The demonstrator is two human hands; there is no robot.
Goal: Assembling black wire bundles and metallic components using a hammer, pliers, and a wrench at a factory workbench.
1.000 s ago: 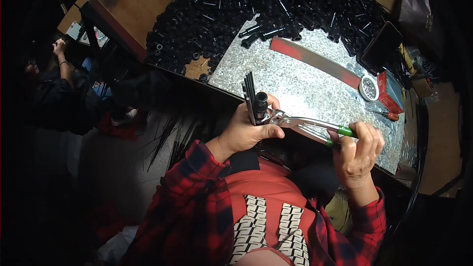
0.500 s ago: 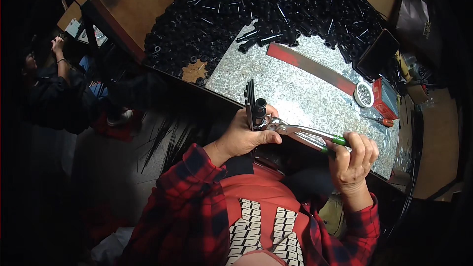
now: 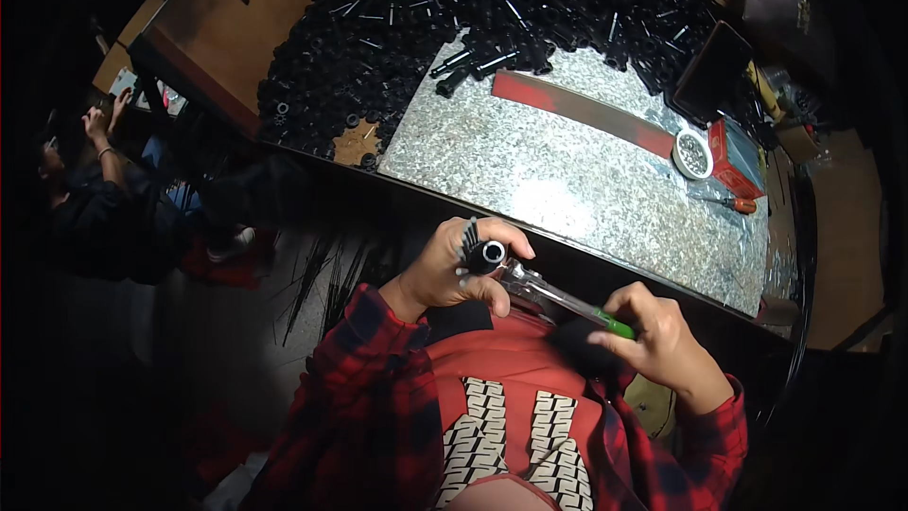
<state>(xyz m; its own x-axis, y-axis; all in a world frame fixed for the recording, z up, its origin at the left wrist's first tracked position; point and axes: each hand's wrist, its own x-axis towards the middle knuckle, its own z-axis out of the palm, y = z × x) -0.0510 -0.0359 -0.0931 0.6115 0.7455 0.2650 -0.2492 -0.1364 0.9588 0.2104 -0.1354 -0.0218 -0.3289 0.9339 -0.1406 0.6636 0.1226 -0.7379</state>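
In front of my chest, my left hand (image 3: 440,267) is closed around a black tubular part (image 3: 488,256), whose open round end faces up. A bundle of thin black rods (image 3: 469,235) sticks up beside the tube, within the same grip. My right hand (image 3: 660,333) grips the green-sleeved handle end of a pair of metal pliers (image 3: 563,297). The pliers' jaws meet the black part next to my left fingers; whether they clamp it is hidden. The handles are seen edge-on, so their spread does not show.
Beyond my hands stands a speckled bench top (image 3: 454,147), with a large heap of black tubular parts (image 3: 378,33) behind. On it lie a red-and-grey flat bar (image 3: 582,114), a white bowl of small metal pieces (image 3: 692,154), a red box (image 3: 733,163) and a screwdriver (image 3: 744,205). A co-worker (image 3: 109,189) sits at left.
The pliers have swung downward at the handle end and rolled edge-on. My right hand moved lower and closer to my body. The tube's end has tipped more toward my view.
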